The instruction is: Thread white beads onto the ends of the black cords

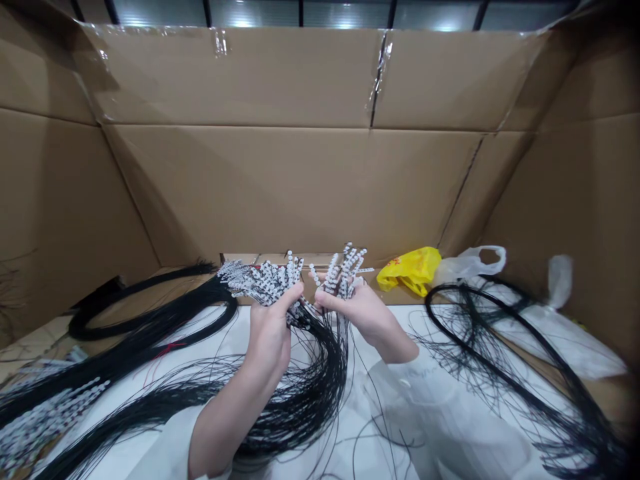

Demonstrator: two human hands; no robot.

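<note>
My left hand is closed round a thick bundle of black cords whose ends carry short rows of white beads. A smaller bunch of the same white-beaded cord ends sticks up from my right hand, which is closed on it just to the right. Below both hands, the black cords hang down and curve left across the white table surface. Fingers and beads overlap, so how many cords each hand holds is hidden.
More black cords with beaded ends lie at left, one bunch tied with red thread. Looped black cords lie at right, near a yellow plastic bag and a clear bag. Cardboard walls surround the white table.
</note>
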